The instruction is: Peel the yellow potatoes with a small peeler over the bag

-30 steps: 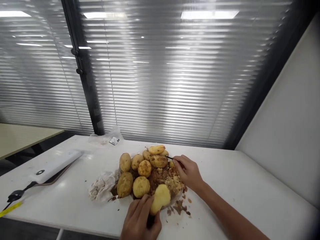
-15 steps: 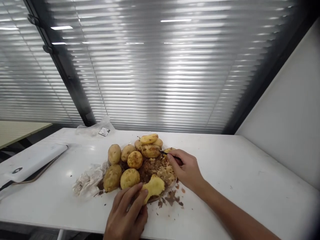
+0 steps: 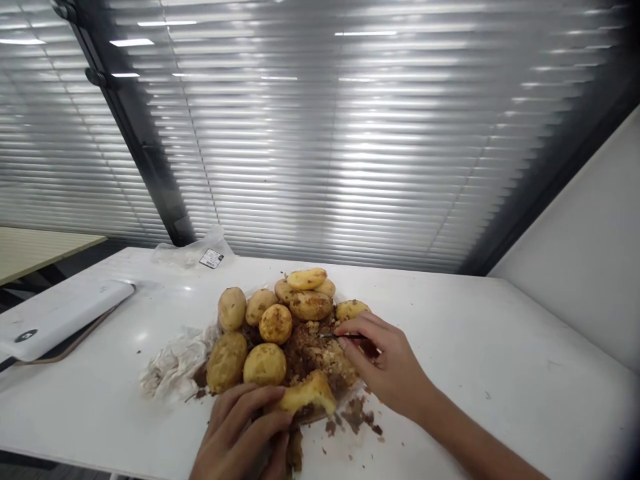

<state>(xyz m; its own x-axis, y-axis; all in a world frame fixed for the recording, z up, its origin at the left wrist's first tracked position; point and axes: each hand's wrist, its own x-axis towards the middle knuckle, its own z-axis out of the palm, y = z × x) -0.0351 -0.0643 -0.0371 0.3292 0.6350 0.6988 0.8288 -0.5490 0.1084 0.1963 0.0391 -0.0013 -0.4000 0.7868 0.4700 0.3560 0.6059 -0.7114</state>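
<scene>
Jutting from the fingers of the left hand (image 3: 245, 427), a carved, yellow-fleshed potato (image 3: 310, 393) is gripped at the near side of a brown, crumbly heap (image 3: 320, 353) in the head view. A thin dark tool (image 3: 345, 336) is pinched between the thumb and fingers of the right hand (image 3: 390, 360), and its tip is pointed leftward over the heap. Other potatoes (image 3: 265, 365) are gathered to the left and along the far side, some of them stacked. Brown scraps (image 3: 355, 413) are scattered on the white desk (image 3: 465, 347) at the near right. Crumpled white material (image 3: 173, 370) is placed beside the potatoes on the left, and a labelled clear plastic bag (image 3: 193, 253) is set farther back, near the blinds (image 3: 300, 147).
</scene>
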